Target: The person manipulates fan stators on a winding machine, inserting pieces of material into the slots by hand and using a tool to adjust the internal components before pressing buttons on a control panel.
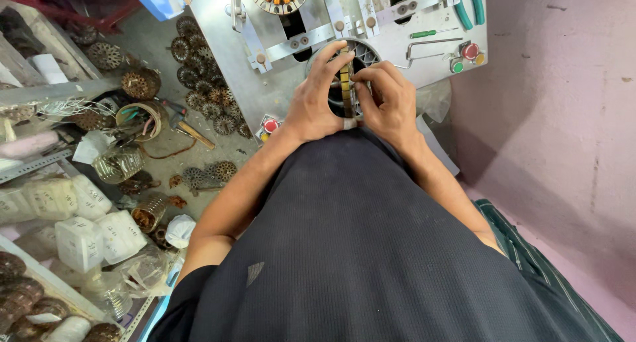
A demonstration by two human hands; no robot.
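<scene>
I see a round slotted stator core (351, 84) seated in the grey metal machine panel (265, 84), both hands on it. Left hand (315, 103) curls around its left rim, fingers clamped; right hand (391, 100) pinches its middle from the right. Red button (270, 125) sits just left of the left wrist, green-handled pliers (469, 4) above the right hand.

Upper centre of the frame: both hands on a ring-shaped stator (350, 84) set in the machine panel (424, 31), the left hand (317, 100) on its left rim, the right hand (391, 100) on its right. Pliers (469, 5) lie on the panel at upper right. Left of the panel, loose stator cores (202, 90) lie on the floor; wrapped packets (86, 236) sit at lower left.
</scene>
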